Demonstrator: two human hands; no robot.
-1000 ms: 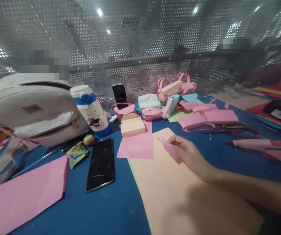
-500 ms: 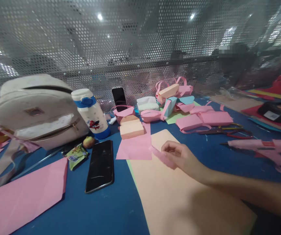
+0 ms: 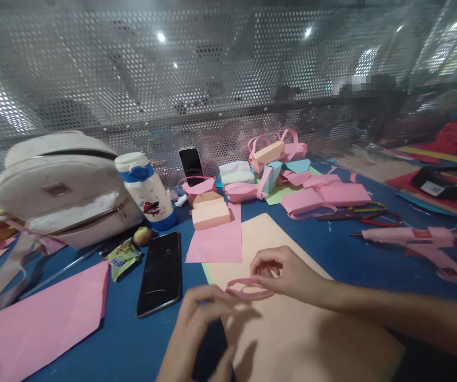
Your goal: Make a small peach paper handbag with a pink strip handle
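My right hand pinches a thin pink paper strip that bends into a narrow oval loop above a large peach paper sheet. At the loop's left end is my left hand, its fingers stretched toward the strip and its thumb well apart from them; whether the fingertips touch the strip I cannot tell. Behind both hands, a pink paper sheet lies with a small peach paper box on its far part.
To the left are a black phone, a green snack packet, a bottle, a backpack and folded pink paper. Pink paper bags, pliers and a pink glue gun lie to the right.
My left hand has come into view from below. My right hand has moved slightly down and nearer, and the strip it holds now curves into a loop.
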